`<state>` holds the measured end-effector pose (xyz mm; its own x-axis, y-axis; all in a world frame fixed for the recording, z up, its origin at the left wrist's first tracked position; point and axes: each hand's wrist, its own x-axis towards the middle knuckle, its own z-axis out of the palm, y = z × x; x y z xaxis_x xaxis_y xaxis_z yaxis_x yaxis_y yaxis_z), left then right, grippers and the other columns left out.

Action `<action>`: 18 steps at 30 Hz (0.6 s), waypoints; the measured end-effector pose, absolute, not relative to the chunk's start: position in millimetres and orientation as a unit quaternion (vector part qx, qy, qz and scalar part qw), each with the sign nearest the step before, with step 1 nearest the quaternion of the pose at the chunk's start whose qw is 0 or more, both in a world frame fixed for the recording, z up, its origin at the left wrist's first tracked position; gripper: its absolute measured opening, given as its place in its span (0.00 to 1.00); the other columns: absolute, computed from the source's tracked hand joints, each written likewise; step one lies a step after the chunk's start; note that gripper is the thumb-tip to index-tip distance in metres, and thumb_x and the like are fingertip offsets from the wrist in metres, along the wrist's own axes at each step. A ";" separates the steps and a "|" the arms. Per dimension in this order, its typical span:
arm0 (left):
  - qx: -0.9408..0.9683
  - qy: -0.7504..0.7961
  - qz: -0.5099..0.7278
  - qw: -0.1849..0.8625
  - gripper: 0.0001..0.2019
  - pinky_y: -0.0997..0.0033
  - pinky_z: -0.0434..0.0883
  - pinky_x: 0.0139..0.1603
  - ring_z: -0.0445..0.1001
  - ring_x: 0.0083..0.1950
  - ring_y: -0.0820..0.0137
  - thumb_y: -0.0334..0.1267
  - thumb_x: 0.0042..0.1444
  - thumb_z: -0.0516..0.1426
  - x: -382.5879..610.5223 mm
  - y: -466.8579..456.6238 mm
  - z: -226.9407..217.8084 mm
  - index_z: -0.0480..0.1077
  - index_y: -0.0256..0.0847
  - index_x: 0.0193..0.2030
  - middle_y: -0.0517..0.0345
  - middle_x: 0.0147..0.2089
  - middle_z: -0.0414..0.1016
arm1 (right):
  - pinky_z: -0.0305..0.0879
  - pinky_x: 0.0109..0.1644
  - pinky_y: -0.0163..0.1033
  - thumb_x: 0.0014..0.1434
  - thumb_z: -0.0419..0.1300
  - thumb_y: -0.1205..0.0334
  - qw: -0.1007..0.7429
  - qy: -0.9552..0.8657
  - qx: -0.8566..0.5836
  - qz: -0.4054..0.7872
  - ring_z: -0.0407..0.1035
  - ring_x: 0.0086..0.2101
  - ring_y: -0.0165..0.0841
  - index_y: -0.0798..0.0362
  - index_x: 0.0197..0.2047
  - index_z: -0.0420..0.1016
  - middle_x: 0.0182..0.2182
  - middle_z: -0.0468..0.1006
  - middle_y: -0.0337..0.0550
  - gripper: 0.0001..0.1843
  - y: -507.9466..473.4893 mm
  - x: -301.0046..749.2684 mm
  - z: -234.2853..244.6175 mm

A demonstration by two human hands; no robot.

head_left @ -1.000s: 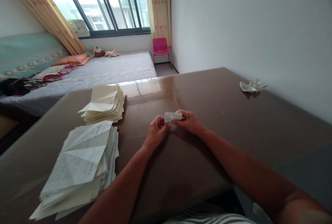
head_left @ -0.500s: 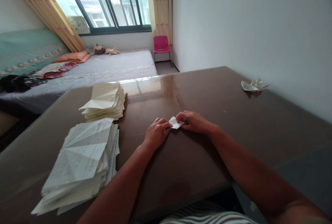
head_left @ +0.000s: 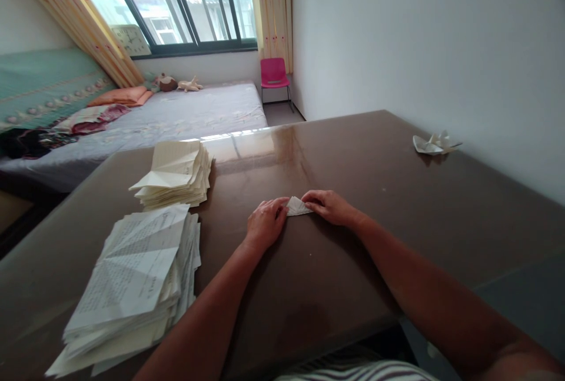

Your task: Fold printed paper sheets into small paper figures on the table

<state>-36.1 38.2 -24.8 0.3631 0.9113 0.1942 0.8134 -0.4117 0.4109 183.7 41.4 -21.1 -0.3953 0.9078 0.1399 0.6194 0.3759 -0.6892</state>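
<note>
A small folded piece of white paper (head_left: 297,206) lies on the brown table between my hands, its upper edge coming to a point. My left hand (head_left: 267,219) pinches its left end, thumb and fingers together. At the right end, my right hand (head_left: 329,205) grips it with curled fingers. Parts of both ends are hidden under the fingertips. To the left lie two stacks of creased sheets: a nearer stack of printed paper (head_left: 128,263) and a farther cream-coloured stack (head_left: 174,169).
Folded paper shapes (head_left: 435,144) rest on the table (head_left: 353,151) at the far right, by the white wall. Beyond the table are a bed (head_left: 212,110), a pink chair (head_left: 274,73) and a window. The table's front edge is close to my body.
The paper between my hands has turned from a tilted square-like shape to a low triangle with its long edge toward me. My fingers have shifted along its ends.
</note>
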 end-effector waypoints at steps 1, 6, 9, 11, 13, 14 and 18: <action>0.815 0.531 0.197 0.122 0.16 0.66 0.69 0.44 0.72 0.46 0.63 0.44 0.63 0.49 -34.9 38.3 -24.3 0.70 0.50 0.54 0.57 0.44 0.77 | 0.61 0.38 0.34 0.59 0.55 0.61 0.259 -0.780 -0.499 0.275 0.68 0.32 0.30 0.54 0.42 0.74 0.33 0.78 0.41 0.10 40.7 181.9 -20.8; 0.816 0.536 0.194 0.094 0.15 0.68 0.69 0.41 0.72 0.45 0.63 0.44 0.63 0.49 -30.6 35.7 -21.9 0.71 0.51 0.52 0.56 0.42 0.76 | 0.58 0.33 0.32 0.56 0.57 0.64 0.261 -0.760 -0.537 0.258 0.66 0.28 0.27 0.52 0.38 0.72 0.29 0.76 0.37 0.06 38.5 175.6 -21.1; 0.817 0.541 0.185 0.072 0.15 0.70 0.68 0.39 0.71 0.44 0.65 0.44 0.63 0.49 -29.2 34.3 -22.3 0.71 0.52 0.52 0.56 0.41 0.75 | 0.56 0.32 0.31 0.55 0.56 0.67 0.253 -0.769 -0.536 0.238 0.64 0.26 0.26 0.51 0.37 0.73 0.26 0.73 0.34 0.07 38.6 173.5 -22.2; 0.818 0.544 0.176 0.063 0.15 0.71 0.68 0.37 0.71 0.44 0.65 0.44 0.62 0.49 -28.7 33.7 -22.8 0.70 0.53 0.53 0.56 0.42 0.74 | 0.55 0.32 0.30 0.54 0.57 0.67 0.246 -0.772 -0.540 0.226 0.64 0.26 0.26 0.51 0.36 0.75 0.26 0.73 0.34 0.07 38.5 172.6 -22.8; 0.820 0.545 0.167 0.058 0.15 0.71 0.68 0.37 0.70 0.45 0.64 0.44 0.62 0.49 -28.2 33.1 -23.2 0.69 0.55 0.54 0.56 0.42 0.73 | 0.55 0.32 0.30 0.54 0.57 0.67 0.239 -0.774 -0.545 0.218 0.64 0.27 0.26 0.50 0.36 0.75 0.26 0.72 0.35 0.07 38.1 172.0 -23.1; 0.821 0.544 0.163 0.055 0.15 0.71 0.68 0.37 0.70 0.45 0.64 0.44 0.62 0.49 -28.0 32.8 -23.3 0.69 0.55 0.54 0.56 0.42 0.72 | 0.55 0.32 0.30 0.54 0.57 0.66 0.235 -0.775 -0.547 0.214 0.64 0.27 0.26 0.50 0.36 0.75 0.27 0.72 0.35 0.07 37.7 171.7 -23.0; 0.826 0.537 0.166 0.037 0.16 0.70 0.69 0.38 0.68 0.47 0.64 0.42 0.63 0.49 -27.4 31.3 -23.2 0.67 0.54 0.56 0.55 0.44 0.71 | 0.57 0.35 0.31 0.55 0.58 0.65 0.226 -0.782 -0.552 0.182 0.65 0.28 0.26 0.49 0.36 0.76 0.31 0.72 0.37 0.06 35.2 170.4 -22.0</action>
